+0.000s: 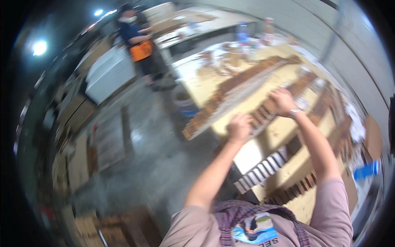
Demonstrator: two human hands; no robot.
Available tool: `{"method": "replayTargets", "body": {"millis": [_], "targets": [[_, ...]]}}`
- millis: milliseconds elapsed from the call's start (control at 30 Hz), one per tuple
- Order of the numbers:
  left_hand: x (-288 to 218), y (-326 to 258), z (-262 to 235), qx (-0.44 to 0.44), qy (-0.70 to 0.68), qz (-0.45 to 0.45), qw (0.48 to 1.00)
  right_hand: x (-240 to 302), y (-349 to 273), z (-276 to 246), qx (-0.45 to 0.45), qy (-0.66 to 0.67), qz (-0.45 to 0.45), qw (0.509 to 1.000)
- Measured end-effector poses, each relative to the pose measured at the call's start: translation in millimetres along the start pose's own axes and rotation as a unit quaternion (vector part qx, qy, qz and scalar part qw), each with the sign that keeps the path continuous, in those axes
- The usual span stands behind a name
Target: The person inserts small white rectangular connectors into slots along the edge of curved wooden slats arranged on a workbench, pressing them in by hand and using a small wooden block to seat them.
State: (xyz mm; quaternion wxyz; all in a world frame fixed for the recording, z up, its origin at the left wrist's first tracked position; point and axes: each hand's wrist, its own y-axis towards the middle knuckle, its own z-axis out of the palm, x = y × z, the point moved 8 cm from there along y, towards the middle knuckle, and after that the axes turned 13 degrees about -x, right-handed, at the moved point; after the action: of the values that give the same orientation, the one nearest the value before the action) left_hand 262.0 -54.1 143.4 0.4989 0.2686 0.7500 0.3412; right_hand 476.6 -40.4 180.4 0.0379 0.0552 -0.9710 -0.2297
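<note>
Both my arms reach out over a pale wooden workbench (284, 127). My left hand (239, 127) and my right hand (282, 101) are closed on the two ends of a short row of small brown wooden blocks (263, 114) lying on the bench. A watch sits on my right wrist. Beyond the hands a long strip of brown and pale wooden pieces (242, 84) runs diagonally across the bench. The picture is blurred by motion.
More rows of brown and white blocks (263, 171) lie near the bench's front edge. A blue object (366, 169) rests at the right. Bottles stand at the far end. A person in an orange apron (138, 45) works at another table beyond a grey concrete floor (152, 164).
</note>
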Motion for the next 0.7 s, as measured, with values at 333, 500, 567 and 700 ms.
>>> {"method": "replayTargets", "body": {"millis": [333, 500, 567, 700], "targets": [[7.0, 13.9, 2.6, 0.03, 0.026, -0.02, 0.999, -1.9, -7.9, -4.2, 0.045, -0.016, 0.014, 0.999], [-19.5, -22.4, -0.5, 0.063, -0.01, 0.021, 0.998, -7.4, -9.0, 5.0, 0.023, -0.021, 0.004, 1.0], [-18.4, -21.7, -4.0, 0.092, -0.016, 0.027, 0.995, -11.2, -9.2, 8.8, 0.027, -0.03, 0.012, 0.999], [-5.8, 10.6, -0.2, 0.053, 0.017, 0.004, 0.998, -8.0, -6.0, 11.1, 0.051, -0.031, 0.021, 0.998]]}}
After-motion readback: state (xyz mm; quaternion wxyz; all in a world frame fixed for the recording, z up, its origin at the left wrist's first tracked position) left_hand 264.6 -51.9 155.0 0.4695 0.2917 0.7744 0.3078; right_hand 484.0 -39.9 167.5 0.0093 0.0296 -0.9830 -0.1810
